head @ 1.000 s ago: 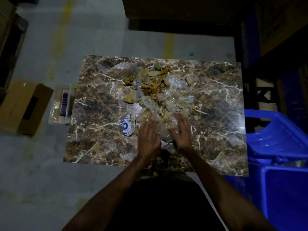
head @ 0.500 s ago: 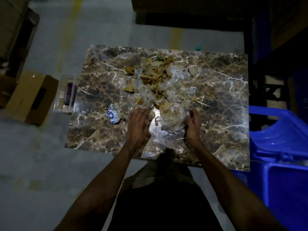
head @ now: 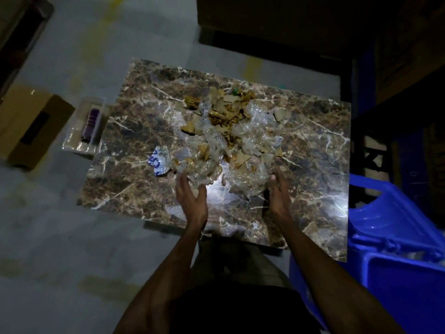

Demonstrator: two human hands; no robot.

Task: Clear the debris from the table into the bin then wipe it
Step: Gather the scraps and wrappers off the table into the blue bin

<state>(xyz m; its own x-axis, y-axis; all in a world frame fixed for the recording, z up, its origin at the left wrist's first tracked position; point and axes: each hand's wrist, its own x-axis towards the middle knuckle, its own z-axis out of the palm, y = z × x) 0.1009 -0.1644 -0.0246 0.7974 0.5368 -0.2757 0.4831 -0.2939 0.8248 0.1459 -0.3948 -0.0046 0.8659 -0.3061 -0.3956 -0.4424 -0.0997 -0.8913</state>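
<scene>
The debris point(head: 226, 138), crumpled clear plastic and torn brown card, is heaped mid-desk point(head: 313, 165), running from the far edge toward the near one. Its near end sits between the left hand point(head: 191, 198) and right hand point(head: 279, 196), both wide, fingers straight, cupping inward. The bin point(head: 397, 237) stands off the desk's right edge.

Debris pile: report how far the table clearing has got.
Done: nothing visibly; the debris pile of cardboard scraps and clear plastic covers the marble table. In hand: left hand and right hand, fingers straight, flank its near edge. Left: carrying everything, including the blue-and-white wrapper, to the blue bin, then wiping.
</scene>
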